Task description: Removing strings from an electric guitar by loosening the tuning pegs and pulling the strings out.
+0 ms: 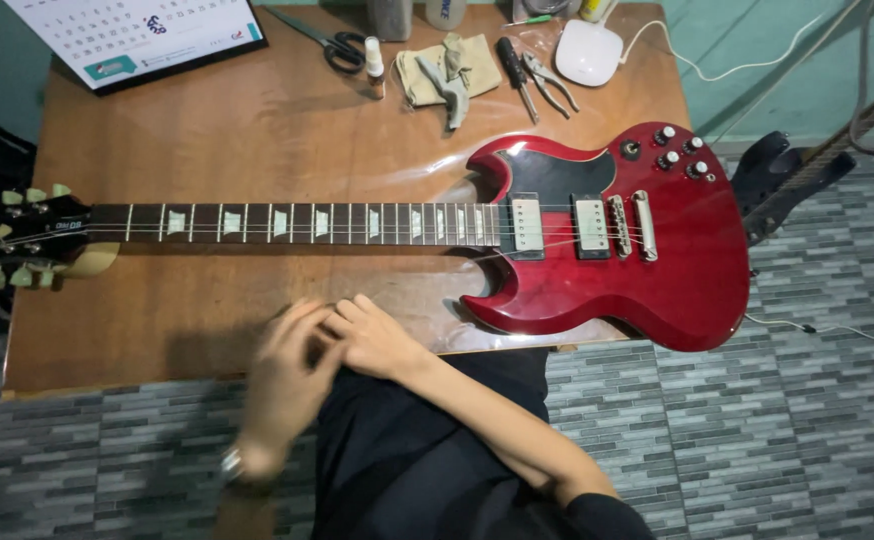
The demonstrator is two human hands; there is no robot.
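A red electric guitar [607, 290] lies flat on a wooden table [207, 130], its body at the right, its dark neck [297, 222] running left to the black headstock [27, 235]. My two hands meet at the table's front edge, below the neck. My left hand [292, 370] is motion-blurred, wears a watch at the wrist and has its fingers laid over the fingers of my right hand [372, 335]. I see nothing held in either hand. Neither hand touches the guitar.
Along the table's back edge lie a desk calendar [137, 35], scissors [332, 45], a small bottle [375, 68], a beige cloth [477, 60] with a grey tool [449, 90], a screwdriver [513, 70], pliers [549, 80] and a white device [589, 52]. A black stand [782, 180] is at the right.
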